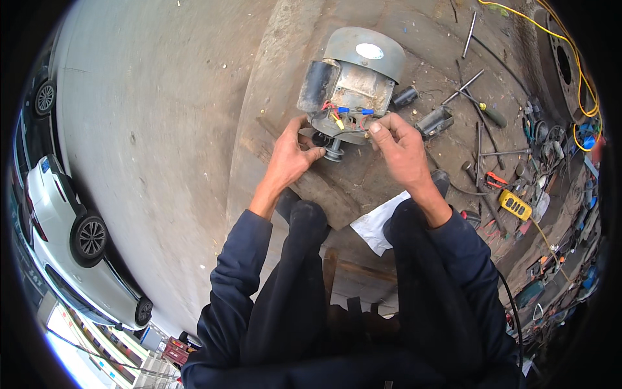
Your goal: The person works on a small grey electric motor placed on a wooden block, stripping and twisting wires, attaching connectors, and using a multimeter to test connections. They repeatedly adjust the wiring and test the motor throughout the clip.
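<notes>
A grey electric motor (366, 84) with a domed end cover stands on the floor in front of my feet. A dark cylinder (317, 85) is fixed along its left side. On its near end, wires meet blue connectors (355, 111) and a yellow connector (338, 121). A small grooved pulley (333, 152) sticks out towards me. My left hand (289, 152) is closed at the motor's lower left, thumb and fingers about a black round part (320, 139) beside the pulley. My right hand (398, 146) pinches at the motor's lower right, where a dark wire (355, 131) runs into its fingers.
Right of the motor lie a loose black cylinder (405, 97), a metal cover (435, 121), T-handled wrenches (469, 35), a screwdriver (494, 115) and a yellow control box (516, 205). White paper (374, 227) lies between my feet. Cluttered tools fill the far right; a white car (65, 223) stands left.
</notes>
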A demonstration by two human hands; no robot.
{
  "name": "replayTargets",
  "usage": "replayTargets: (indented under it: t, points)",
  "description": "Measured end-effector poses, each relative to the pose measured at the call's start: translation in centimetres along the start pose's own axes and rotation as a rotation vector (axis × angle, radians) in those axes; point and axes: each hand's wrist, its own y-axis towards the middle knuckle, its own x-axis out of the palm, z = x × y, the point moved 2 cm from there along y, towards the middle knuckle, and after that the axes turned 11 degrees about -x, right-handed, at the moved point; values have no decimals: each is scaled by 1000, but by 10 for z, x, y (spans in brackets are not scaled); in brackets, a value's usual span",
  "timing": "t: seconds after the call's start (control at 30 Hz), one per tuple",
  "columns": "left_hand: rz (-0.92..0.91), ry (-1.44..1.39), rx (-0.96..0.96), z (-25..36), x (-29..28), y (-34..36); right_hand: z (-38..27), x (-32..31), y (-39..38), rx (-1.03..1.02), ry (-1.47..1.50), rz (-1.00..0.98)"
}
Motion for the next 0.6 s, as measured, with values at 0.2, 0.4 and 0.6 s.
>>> replayTargets:
  t: [0.2, 0.4, 0.6]
  points:
    - [-1, -88, -54, -8, -1, 10, -1, -1, 3, -11, -36, -27]
    - [-216, -437, -45, -27, 16, 19, 0, -1, 2, -14, -42, -32]
    - [-282, -481, -71, -34, 14, 29, -1, -2, 1, -6, -42, -34]
